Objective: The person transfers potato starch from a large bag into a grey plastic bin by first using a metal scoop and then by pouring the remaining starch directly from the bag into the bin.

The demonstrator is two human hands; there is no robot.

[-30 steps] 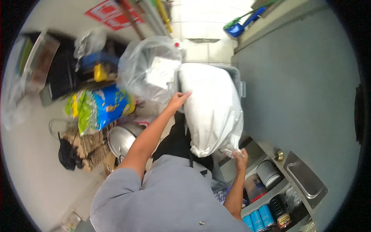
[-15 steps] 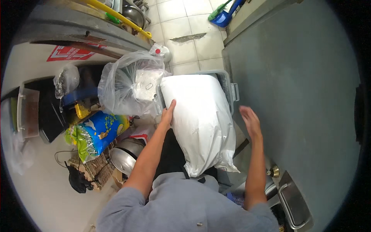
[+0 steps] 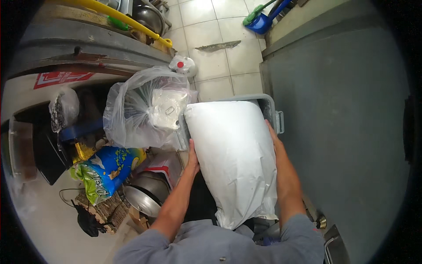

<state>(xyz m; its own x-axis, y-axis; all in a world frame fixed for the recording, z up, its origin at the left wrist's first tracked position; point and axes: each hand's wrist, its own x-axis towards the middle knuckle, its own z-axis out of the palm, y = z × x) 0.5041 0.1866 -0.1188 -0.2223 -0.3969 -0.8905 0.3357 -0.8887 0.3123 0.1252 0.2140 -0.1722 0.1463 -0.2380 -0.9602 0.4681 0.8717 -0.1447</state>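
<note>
1. Head view – big white sack [image 3: 235, 163] fills the centre, lying lengthwise over a grey bin [image 3: 269, 102]; only the bin's far rim and one side latch show, the rest is hidden under the sack.
2. Left hand [image 3: 192, 159] lies flat against the sack's left edge, palm side hidden, fingers pressed to the plastic – grip not closed round anything, more a push or steady.
3. Right hand [image 3: 273, 140] is at the sack's right edge near the bin rim; fingertips disappear behind the sack, so can't tell if that grip is clenched on it or just resting.
4. Sack's near end hangs over the person's grey shirt [image 3: 211, 242]; what's beneath it is dark, can't make out.
5. Left of the bin: clear plastic bag [image 3: 140, 110] w/ a pale lidded container inside, blurred by the film.
6. Below that a blue-green snack bag [image 3: 107, 169] and a metal bowl [image 3: 147, 196], partly covered by the left forearm.
7. Far left – dark shelf items, another small bag [image 3: 63, 108], too dim to identify.
8. Top: tiled floor [image 3: 215, 26], yellow handle [image 3: 123, 17], blue dustpan [image 3: 263, 20] cut off by the frame edge.
9. Right side: grey counter [image 3: 343, 123], edges bent by the lens.
</note>
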